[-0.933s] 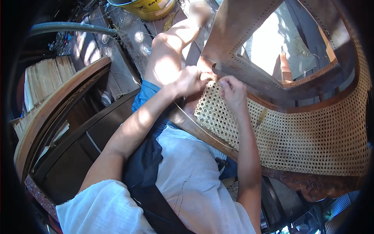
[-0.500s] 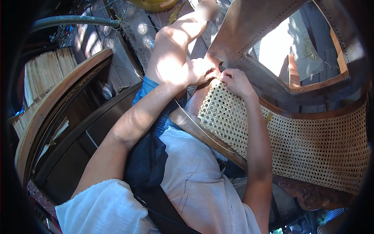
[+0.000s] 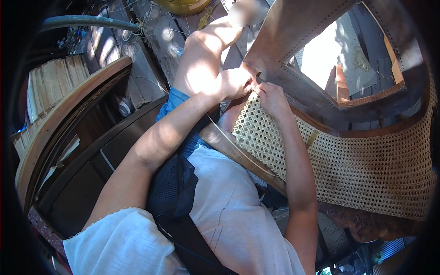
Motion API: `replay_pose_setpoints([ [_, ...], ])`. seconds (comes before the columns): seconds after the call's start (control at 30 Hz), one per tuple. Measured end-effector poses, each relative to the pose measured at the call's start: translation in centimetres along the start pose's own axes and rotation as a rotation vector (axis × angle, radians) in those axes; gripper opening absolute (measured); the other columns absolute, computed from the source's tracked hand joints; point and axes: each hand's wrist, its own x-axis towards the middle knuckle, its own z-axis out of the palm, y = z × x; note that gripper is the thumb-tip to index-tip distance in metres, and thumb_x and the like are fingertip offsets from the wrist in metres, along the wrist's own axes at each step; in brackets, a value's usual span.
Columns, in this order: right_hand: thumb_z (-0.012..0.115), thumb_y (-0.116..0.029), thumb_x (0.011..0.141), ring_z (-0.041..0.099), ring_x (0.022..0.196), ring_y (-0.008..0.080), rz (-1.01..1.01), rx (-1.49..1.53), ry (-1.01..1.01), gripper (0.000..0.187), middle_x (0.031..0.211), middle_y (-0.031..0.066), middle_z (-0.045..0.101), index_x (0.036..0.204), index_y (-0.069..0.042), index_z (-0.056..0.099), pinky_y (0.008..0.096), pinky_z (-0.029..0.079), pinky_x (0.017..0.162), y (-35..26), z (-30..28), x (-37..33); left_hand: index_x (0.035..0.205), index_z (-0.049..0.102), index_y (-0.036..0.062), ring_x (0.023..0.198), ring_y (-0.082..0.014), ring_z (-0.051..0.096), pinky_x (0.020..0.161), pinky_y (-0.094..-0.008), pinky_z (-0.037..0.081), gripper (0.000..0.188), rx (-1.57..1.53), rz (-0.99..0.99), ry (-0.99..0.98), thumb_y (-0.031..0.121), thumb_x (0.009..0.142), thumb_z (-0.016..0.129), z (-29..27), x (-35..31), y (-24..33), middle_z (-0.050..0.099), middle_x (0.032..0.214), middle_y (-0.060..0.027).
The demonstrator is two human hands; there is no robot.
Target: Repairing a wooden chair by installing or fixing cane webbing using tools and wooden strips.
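Both hands meet at the upper corner of a woven cane panel (image 3: pixel 259 133) fixed to a wooden furniture frame (image 3: pixel 275 41). My left hand (image 3: pixel 234 84) is closed, its fingertips pressed against the wood by the corner; what they pinch is hidden. Close beside it, my right hand (image 3: pixel 272 98) pinches at the panel's top edge, apparently on a thin strand of cane, mostly covered by the fingers. A loose pale cane strand (image 3: pixel 223 131) curves down from near my left wrist along the wooden rail (image 3: pixel 220 140). Small holes line the frame's edges.
On the left stand a curved wooden piece (image 3: pixel 68 110), stacked wooden slats (image 3: pixel 57 80) and a dark panelled bench (image 3: pixel 105 160). A bent pipe (image 3: pixel 89 21) and a yellow basin (image 3: pixel 185 5) lie beyond, on wooden planks. Carved dark wood (image 3: pixel 366 222) sits below the cane panel.
The frame and cane panel have shifted slightly in view, the right end rising. My right forearm has moved a little left. Both hands stay pinched at the same corner.
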Motion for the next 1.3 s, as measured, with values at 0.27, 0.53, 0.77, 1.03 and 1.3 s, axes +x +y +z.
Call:
replay_pose_setpoints([
  [0.27,0.059,-0.008,0.086,0.062,0.087,0.0436,0.004,0.041,0.153,0.011,0.09,0.0245,0.063,0.089,0.002,0.063,0.0501,0.049,0.082,0.5,1.1,-0.7,0.089,0.066,0.0081,0.075,-0.0338,0.068,0.068,-0.0456,0.055,0.025,0.024,-0.068,0.058,0.033,0.088,0.061,1.0,-0.1,0.6,0.068,0.079,-0.0164],
  [0.53,0.056,-0.007,0.089,0.062,0.085,0.0446,0.008,0.028,0.179,0.01,0.087,0.0251,0.063,0.089,0.001,0.062,0.0501,0.049,0.077,0.6,1.4,-0.5,0.086,0.061,0.0097,0.071,-0.0297,0.068,0.063,-0.0406,0.056,0.023,0.114,0.046,0.092,0.032,0.085,0.065,0.9,0.8,0.8,0.066,0.075,-0.0122],
  [0.77,0.055,-0.007,0.088,0.062,0.088,0.045,-0.027,-0.109,0.123,0.012,0.091,0.0255,0.064,0.089,0.001,0.063,0.0505,0.05,0.078,0.0,1.1,-0.2,0.09,0.069,0.0083,0.084,-0.0308,0.07,0.076,-0.0401,0.056,0.023,-0.017,0.032,-0.109,0.03,0.085,0.063,0.0,1.7,-0.5,0.071,0.088,-0.0133],
  [1.03,0.06,-0.012,0.091,0.066,0.078,0.0313,0.022,-0.026,0.091,0.017,0.084,0.0194,0.066,0.098,0.002,0.066,0.0406,0.052,0.073,-1.2,-1.4,-1.6,0.084,0.07,0.0055,0.087,-0.0363,0.068,0.078,-0.0447,0.054,0.026,-0.188,-0.128,-0.201,0.028,0.085,0.057,1.3,0.7,-1.4,0.07,0.089,-0.0207],
  [1.3,0.059,-0.017,0.093,0.065,0.073,0.0352,0.707,0.103,-0.155,0.016,0.078,0.0181,0.063,0.092,-0.002,0.063,0.0442,0.05,0.067,-15.3,-0.7,-30.3,0.083,0.068,0.0045,0.085,-0.0358,0.067,0.077,-0.0431,0.053,0.024,-0.292,-0.226,-0.202,0.028,0.079,0.065,-0.5,0.2,-0.1,0.068,0.085,-0.0202],
])
